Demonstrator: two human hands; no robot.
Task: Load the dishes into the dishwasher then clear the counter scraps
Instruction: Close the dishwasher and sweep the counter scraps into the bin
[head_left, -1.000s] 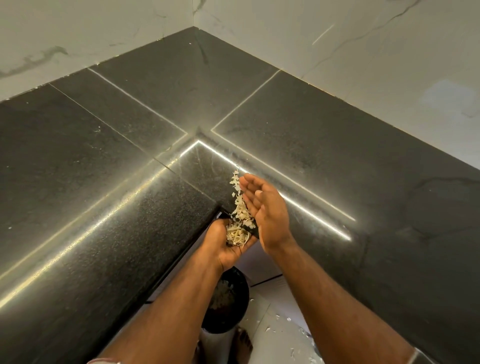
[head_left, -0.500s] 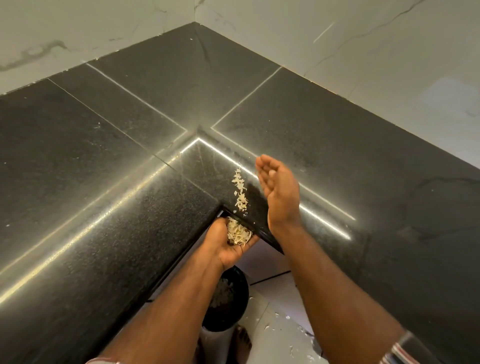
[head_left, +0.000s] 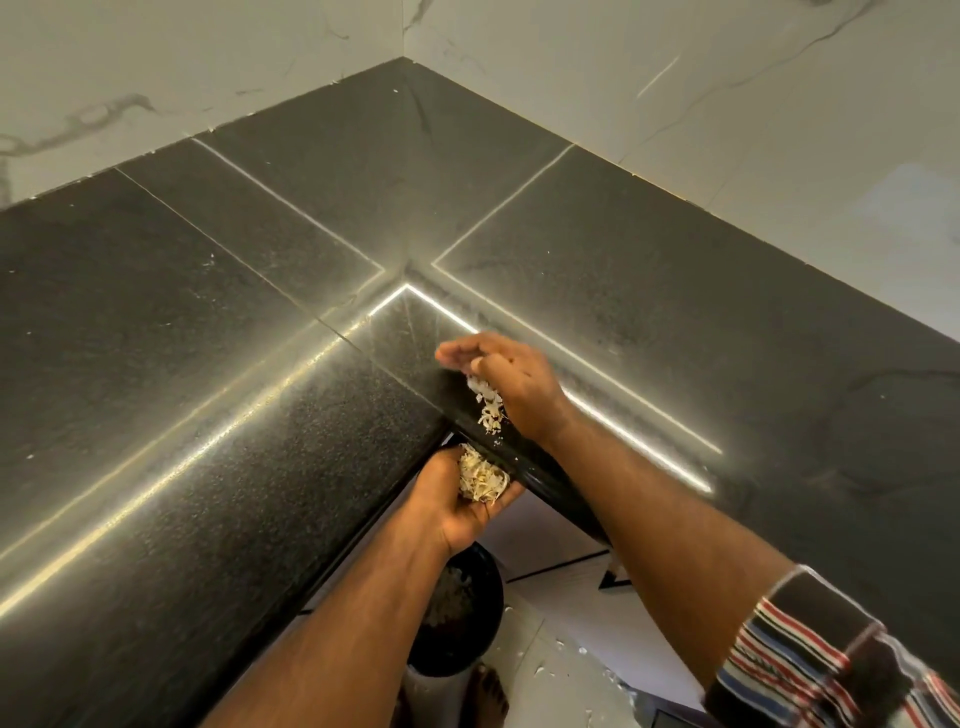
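Counting what I see

I have two hands: my left hand (head_left: 462, 506) and my right hand (head_left: 511, 387). There are two little piles of scraps (head_left: 480, 478), one black surface (head_left: 208, 364), one black bin (head_left: 462, 623) and one bare foot (head_left: 485, 699).

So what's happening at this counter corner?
A person is clearing pale scraps off the dark counter. The right hand rests on the counter at its inner corner, sweeping scraps toward the edge. The left hand is cupped just below the edge, already holding a small pile. A dark bin with scraps inside stands on the floor underneath.
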